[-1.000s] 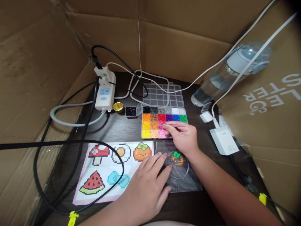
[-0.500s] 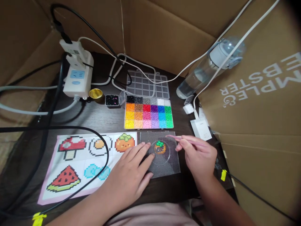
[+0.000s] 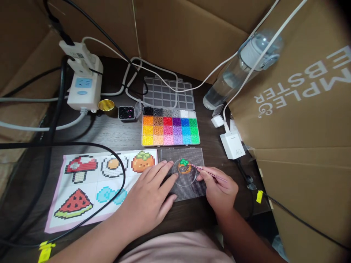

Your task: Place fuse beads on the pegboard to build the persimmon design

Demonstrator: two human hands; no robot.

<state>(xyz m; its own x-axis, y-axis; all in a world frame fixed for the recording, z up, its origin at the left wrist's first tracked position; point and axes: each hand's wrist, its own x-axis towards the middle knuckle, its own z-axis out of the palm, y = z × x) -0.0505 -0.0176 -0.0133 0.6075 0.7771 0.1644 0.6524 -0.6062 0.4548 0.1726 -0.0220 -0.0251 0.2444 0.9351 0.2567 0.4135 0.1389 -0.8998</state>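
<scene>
A clear pegboard point(image 3: 192, 155) lies on the dark table with a small orange, black and green bead figure point(image 3: 184, 166) on it. My left hand point(image 3: 149, 199) rests flat on the pegboard's left edge, fingers spread. My right hand point(image 3: 221, 188) pinches pink tweezers point(image 3: 208, 172), whose tip touches the right side of the bead figure. Behind the pegboard sits an open bead box point(image 3: 170, 130) with many coloured compartments, its clear lid point(image 3: 168, 94) folded back. A pattern sheet point(image 3: 90, 182) with mushroom, egg, persimmon and watermelon pictures lies to the left.
A power strip point(image 3: 82, 86) with several cables stands at back left, beside a gold cap point(image 3: 106, 105) and a small black bead tub point(image 3: 126, 112). A water bottle point(image 3: 241, 69) and white charger point(image 3: 232, 145) are at right. Cardboard walls surround the table.
My right hand left the bead box and came down with the tweezers to the bead figure on the pegboard. The view shifted, so everything appears further left and higher. My left hand stayed put.
</scene>
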